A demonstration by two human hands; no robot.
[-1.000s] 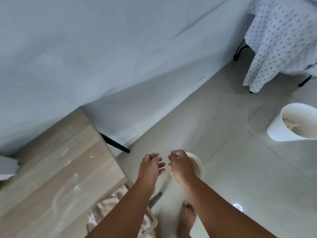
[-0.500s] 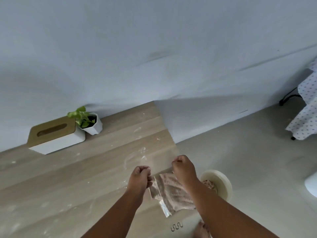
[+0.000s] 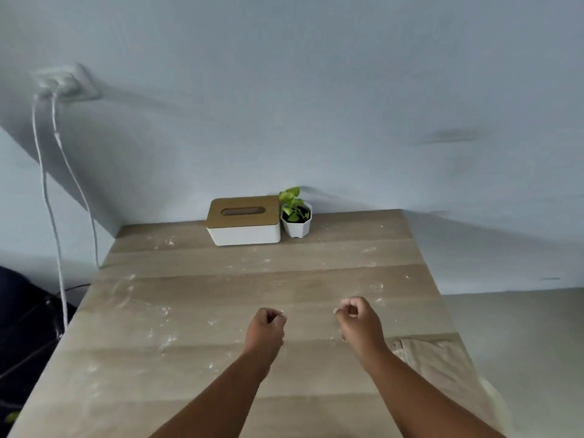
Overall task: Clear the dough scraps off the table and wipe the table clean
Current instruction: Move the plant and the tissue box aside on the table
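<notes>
Head view: both fists curled, gripping nothing visible, left hand (image 3: 266,327) and right hand (image 3: 360,322) over floury table (image 3: 196,311). Cloth (image 3: 439,365) at right edge, just behind right wrist, lying lengthwise toward viewer; right hand nearer.

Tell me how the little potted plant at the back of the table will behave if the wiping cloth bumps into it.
The potted plant looks small and light, so a bump would probably slide it rather than stop the cloth. Its faceted white pot narrows toward the base, so it may tip. The tissue box close on one side could brace it that way only.
</notes>
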